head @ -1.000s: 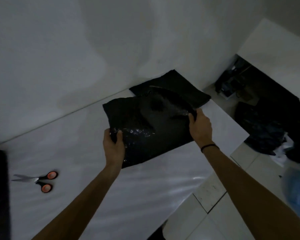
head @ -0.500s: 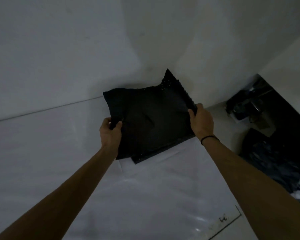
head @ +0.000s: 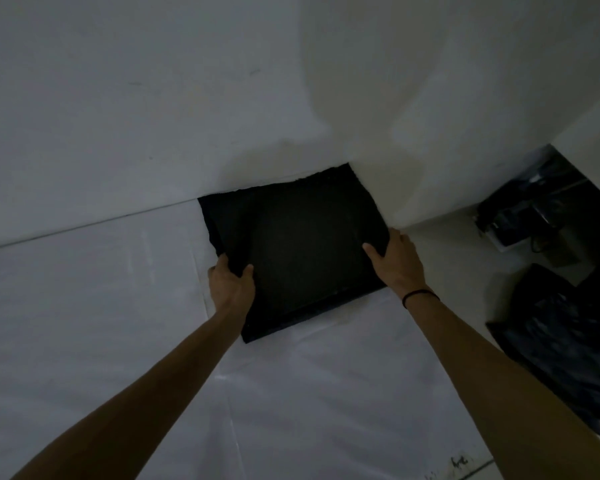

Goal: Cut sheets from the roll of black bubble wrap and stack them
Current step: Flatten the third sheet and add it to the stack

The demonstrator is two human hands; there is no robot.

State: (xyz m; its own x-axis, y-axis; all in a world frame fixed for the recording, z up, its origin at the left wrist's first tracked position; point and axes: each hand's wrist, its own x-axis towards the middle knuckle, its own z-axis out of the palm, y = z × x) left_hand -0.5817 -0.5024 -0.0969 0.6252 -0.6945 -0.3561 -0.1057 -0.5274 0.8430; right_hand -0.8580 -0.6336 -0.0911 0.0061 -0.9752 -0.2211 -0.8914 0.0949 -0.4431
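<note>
Pinching the black sheet (head: 302, 244) at opposite edges, left hand (head: 231, 285) and right hand (head: 397, 261) apart. Lies flat on the stack (head: 284, 323) against the wall (head: 222, 116) (long axis running hand to hand, neither nearer).

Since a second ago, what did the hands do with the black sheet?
The black sheet, held up crumpled before, moved forward and down, flat onto the stack by the wall. The left hand and right hand still grip its edges.

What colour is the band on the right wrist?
Black; the thin wristband shows best in the head view.
</note>
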